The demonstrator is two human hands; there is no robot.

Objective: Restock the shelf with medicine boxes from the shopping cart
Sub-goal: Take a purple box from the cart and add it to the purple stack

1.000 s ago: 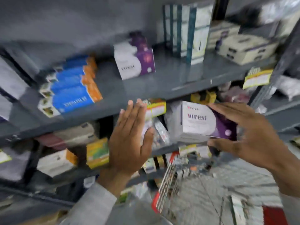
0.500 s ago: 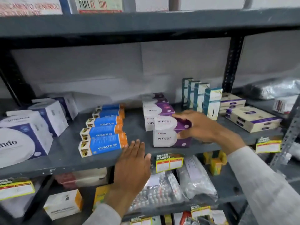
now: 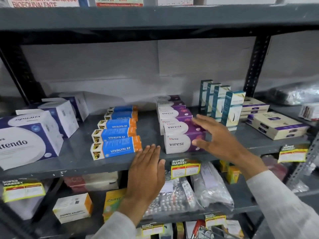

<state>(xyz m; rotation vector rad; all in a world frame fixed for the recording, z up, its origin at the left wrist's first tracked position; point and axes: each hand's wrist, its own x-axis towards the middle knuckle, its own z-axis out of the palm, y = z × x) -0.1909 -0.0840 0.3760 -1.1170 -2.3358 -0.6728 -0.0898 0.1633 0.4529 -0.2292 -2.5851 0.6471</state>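
The grey metal shelf spans my view. On it at one o'clock stands the front purple-and-white Virest medicine box, heading its row. My right hand, fingers spread and gripping nothing, hovers at the box's right end. My left hand lies flat and empty on the shelf edge at six o'clock.
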